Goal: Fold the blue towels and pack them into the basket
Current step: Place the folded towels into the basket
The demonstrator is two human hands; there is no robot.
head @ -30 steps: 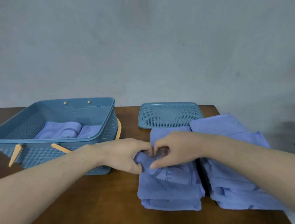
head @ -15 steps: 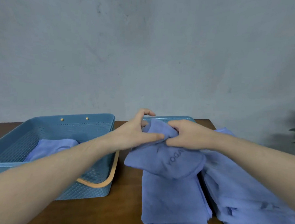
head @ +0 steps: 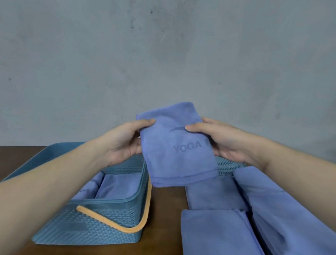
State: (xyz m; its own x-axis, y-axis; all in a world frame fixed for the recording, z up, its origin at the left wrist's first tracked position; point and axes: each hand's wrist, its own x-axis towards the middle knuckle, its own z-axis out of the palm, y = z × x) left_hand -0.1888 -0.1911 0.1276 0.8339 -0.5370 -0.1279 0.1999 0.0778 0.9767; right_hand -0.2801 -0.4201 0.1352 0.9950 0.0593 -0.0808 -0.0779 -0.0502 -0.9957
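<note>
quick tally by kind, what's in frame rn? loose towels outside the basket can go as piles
Hands: 2, left hand and right hand, both gripping the held towel
Held towel: 1
Towels in the basket: 2 visible
Towel piles on the table: 2
Basket: 1
Perforated lid: 1
Total: 9

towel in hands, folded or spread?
Folded. The towel, held by the left hand and right hand, shows doubled layers at its bottom edge.

Grey, speckled plaster wall (head: pixel 166 59) behind a dark wooden table (head: pixel 165 223).
</note>
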